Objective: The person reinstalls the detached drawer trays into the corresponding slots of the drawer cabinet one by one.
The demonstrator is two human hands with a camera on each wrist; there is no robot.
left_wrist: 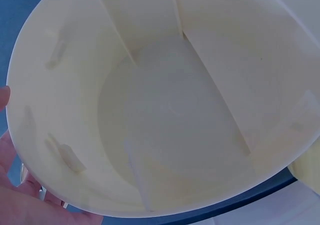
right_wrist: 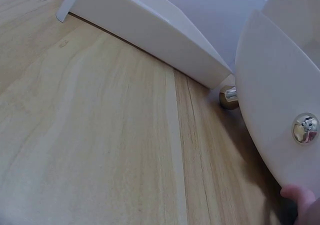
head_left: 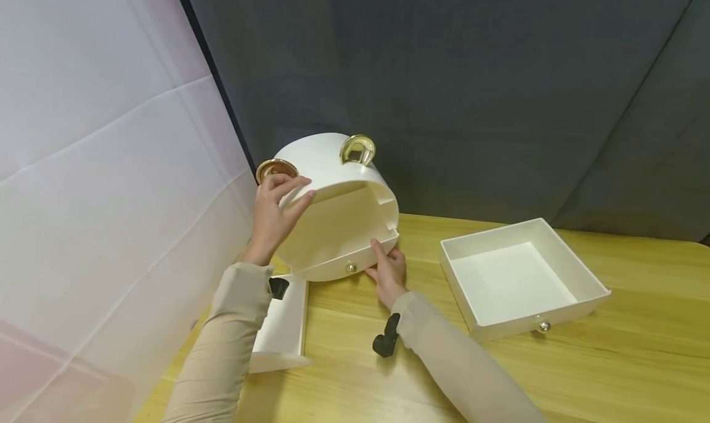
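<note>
**Hands steadying a tilted round cabinet, drawers partly removed**

Left hand (head_left: 275, 208) gripping the upper rim of the round white cabinet (head_left: 333, 207), thumb and fingers curled over the edge beside a gold ear-shaped handle (head_left: 274, 169); right hand (head_left: 389, 270) pressed with nearly straight fingers against the lower front drawer (head_left: 346, 267). Cabinet at centre left of the head view, tipped back, open cavity empty as seen from the left wrist. Judged partway through: square drawer (head_left: 521, 281) already out, lying at right on the wooden table (head_left: 638, 361); another white drawer (head_left: 283, 330) at lower left; bottom drawer with its knob (right_wrist: 305, 128) still seated. Both forearms raised forward, sleeves beige, left wrist bent upward.
</note>
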